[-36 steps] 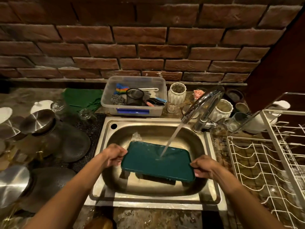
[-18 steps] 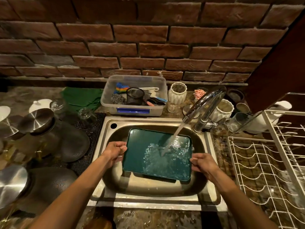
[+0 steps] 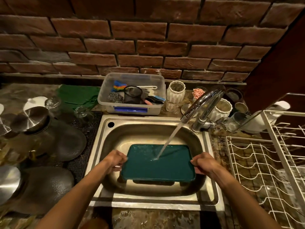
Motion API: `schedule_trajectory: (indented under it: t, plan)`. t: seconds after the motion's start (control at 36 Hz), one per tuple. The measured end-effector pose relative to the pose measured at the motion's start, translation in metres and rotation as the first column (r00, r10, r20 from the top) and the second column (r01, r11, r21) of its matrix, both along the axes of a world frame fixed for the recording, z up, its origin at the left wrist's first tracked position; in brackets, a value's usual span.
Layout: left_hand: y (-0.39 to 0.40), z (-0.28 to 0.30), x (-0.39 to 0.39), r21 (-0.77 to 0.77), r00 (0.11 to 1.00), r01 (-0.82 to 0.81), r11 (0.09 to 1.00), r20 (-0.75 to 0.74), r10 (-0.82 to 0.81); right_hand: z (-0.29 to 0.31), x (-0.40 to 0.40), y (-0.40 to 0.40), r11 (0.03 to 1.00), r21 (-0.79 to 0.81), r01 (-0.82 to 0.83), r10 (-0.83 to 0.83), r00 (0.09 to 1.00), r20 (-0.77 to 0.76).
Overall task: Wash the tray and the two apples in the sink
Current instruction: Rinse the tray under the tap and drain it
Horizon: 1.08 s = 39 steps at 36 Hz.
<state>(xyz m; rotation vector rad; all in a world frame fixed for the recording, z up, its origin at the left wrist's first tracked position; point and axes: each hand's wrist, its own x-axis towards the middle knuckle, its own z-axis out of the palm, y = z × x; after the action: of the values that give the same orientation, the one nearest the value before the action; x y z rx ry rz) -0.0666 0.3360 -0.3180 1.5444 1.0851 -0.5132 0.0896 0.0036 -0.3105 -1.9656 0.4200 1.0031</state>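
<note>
While the tap (image 3: 200, 104) runs onto its middle, the tray (image 3: 158, 164) hangs level over the sink (image 3: 105, 138), the left hand (image 3: 115, 160) and right hand (image 3: 203, 162) each with fingers (image 3: 195, 163) closed on a short edge. Rinsing the tray looks to be the step in hand. Next comes tilting it to drain. No apples show near the sink.

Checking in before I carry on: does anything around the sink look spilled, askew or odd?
Nothing stands out. Both hands, left and right, hold the tray roughly level over the sink, under the water stream. No apples are visible.
</note>
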Motion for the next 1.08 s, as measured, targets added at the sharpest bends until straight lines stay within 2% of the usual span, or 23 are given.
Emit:
schedule_trajectory:
  t: [0.11,0.22,0.44,0.58,0.72,0.92,1.08]
  plan:
    - [0.013,0.01,0.004,0.04,0.999,-0.001,0.999,0.047,-0.001,-0.018,-0.012,0.004,0.999,-0.015,-0.028,0.028,0.998,-0.057]
    - [0.019,0.016,0.006,0.048,0.992,-0.011,0.999,0.129,0.004,-0.03,-0.024,0.012,0.999,-0.022,-0.043,0.042,0.998,-0.046]
    - [0.022,0.01,0.008,0.083,0.963,-0.073,0.994,0.264,0.049,-0.034,-0.03,0.023,0.997,0.055,0.053,-0.053,0.999,-0.005]
    - [0.017,-0.004,0.005,0.041,0.974,-0.128,0.991,0.195,0.118,-0.024,-0.021,0.023,0.992,0.104,0.074,-0.081,0.994,0.07]
    - [0.003,-0.005,0.002,0.025,0.986,-0.118,0.993,0.118,0.115,-0.009,-0.009,0.018,0.997,0.069,0.041,-0.049,0.992,0.117]
    - [-0.007,-0.002,-0.007,-0.035,0.996,-0.077,0.996,0.04,0.079,-0.01,-0.005,0.01,0.998,-0.011,-0.06,0.061,0.992,0.107]
    - [0.003,0.011,-0.01,-0.049,0.999,-0.027,0.998,0.016,0.028,-0.023,-0.014,0.003,0.993,-0.022,-0.119,0.12,0.992,0.03]
